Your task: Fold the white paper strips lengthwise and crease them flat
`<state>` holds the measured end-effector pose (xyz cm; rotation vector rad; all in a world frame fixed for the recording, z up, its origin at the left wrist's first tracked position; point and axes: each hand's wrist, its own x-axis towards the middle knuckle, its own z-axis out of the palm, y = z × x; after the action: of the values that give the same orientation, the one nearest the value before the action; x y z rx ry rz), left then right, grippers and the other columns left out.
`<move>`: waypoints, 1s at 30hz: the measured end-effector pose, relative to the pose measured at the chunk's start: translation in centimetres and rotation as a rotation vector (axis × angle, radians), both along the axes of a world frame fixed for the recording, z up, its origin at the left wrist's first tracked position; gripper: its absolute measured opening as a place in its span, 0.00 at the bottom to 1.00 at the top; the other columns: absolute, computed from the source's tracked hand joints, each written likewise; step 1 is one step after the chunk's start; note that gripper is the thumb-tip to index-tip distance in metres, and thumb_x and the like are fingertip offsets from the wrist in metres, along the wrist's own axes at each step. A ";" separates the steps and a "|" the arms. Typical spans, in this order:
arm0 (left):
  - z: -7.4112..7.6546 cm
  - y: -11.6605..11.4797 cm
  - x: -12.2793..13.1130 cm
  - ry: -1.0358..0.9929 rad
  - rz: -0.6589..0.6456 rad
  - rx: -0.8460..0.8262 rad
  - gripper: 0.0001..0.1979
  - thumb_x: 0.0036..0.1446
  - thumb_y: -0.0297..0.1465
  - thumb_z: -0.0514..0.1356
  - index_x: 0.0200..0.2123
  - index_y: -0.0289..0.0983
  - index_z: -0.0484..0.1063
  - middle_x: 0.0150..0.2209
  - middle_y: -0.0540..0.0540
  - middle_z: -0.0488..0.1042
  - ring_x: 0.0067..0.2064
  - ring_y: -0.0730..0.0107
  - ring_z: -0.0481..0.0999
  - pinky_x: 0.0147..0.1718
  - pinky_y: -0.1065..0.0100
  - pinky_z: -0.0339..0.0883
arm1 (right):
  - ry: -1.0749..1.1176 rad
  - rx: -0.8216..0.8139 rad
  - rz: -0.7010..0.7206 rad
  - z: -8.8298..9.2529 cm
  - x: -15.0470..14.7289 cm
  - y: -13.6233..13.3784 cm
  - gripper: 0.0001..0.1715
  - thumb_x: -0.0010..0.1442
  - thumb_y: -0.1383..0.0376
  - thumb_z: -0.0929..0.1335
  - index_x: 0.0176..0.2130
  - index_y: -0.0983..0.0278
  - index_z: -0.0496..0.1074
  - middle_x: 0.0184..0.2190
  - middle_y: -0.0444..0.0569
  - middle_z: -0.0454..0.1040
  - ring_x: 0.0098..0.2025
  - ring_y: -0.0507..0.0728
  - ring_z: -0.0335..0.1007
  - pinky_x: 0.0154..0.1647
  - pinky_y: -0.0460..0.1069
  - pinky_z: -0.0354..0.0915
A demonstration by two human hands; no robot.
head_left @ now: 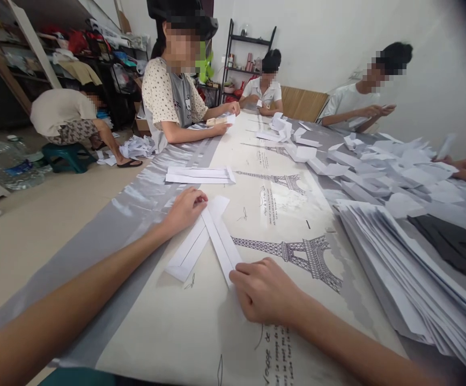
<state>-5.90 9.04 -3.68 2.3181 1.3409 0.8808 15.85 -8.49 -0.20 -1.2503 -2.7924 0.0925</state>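
Observation:
Two long folded strips of white paper lie crossed on the table before me. The upper folded paper strip (221,241) runs slantwise between my hands, its far end at my left hand (186,209) and its near end at my right hand (267,292). My left fingers are curled in a pinch at that far end. The right hand is closed, thumb and fingers pressed on the near end. Beneath it, the other folded paper strip (188,252) points toward the lower left. Beyond my left hand lies a further flat folded paper (200,175).
A thick stack of white sheets (413,279) lies at the right, beside dark cloth (453,241). Behind it spreads a heap of folded papers (401,166). Several people sit around the table, which has an Eiffel Tower cloth (200,321). Another crouches on a green stool (66,156).

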 end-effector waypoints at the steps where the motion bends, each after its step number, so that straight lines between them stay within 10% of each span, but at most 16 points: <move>1: -0.1 0.2 -0.1 -0.020 0.000 -0.013 0.08 0.61 0.33 0.56 0.37 0.37 0.73 0.38 0.45 0.71 0.41 0.62 0.73 0.46 0.60 0.68 | 0.057 -0.014 -0.048 -0.4 0.1 0.1 0.10 0.52 0.75 0.62 0.23 0.63 0.63 0.18 0.43 0.60 0.20 0.50 0.37 0.22 0.50 0.39; 12: 1.1 -0.5 -0.9 -0.316 -0.083 -0.259 0.18 0.54 0.47 0.63 0.33 0.37 0.72 0.32 0.47 0.75 0.33 0.65 0.73 0.35 0.63 0.69 | 0.500 -0.136 -0.533 0.0 1.4 0.5 0.12 0.67 0.62 0.64 0.49 0.62 0.70 0.39 0.46 0.72 0.21 0.48 0.56 0.31 0.49 0.60; 19: 2.8 -2.5 -0.5 -0.776 -0.198 -0.435 0.16 0.54 0.43 0.68 0.34 0.36 0.73 0.34 0.48 0.76 0.34 0.70 0.73 0.37 0.69 0.67 | 0.755 -0.301 -0.404 0.7 2.8 1.6 0.15 0.65 0.63 0.65 0.26 0.61 0.64 0.25 0.42 0.63 0.24 0.51 0.54 0.26 0.48 0.54; 25: 3.5 -3.4 -0.4 -0.590 -0.189 -0.247 0.13 0.64 0.40 0.59 0.33 0.37 0.72 0.33 0.48 0.74 0.32 0.72 0.71 0.35 0.69 0.66 | 0.464 -0.118 -0.309 2.8 5.5 1.4 0.14 0.56 0.72 0.65 0.24 0.61 0.57 0.26 0.43 0.62 0.25 0.51 0.54 0.25 0.48 0.51; 30: 3.3 -4.8 0.5 -0.216 -0.340 -0.114 0.12 0.67 0.37 0.55 0.36 0.37 0.73 0.36 0.48 0.75 0.37 0.68 0.73 0.38 0.67 0.65 | 0.246 -0.173 -0.256 1.2 3.4 0.3 0.15 0.55 0.75 0.65 0.24 0.62 0.57 0.26 0.42 0.64 0.25 0.49 0.56 0.26 0.47 0.51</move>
<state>-5.40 4.26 -0.38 2.2006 0.8534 0.8867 19.26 -8.16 0.99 -1.5078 -2.4382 0.4460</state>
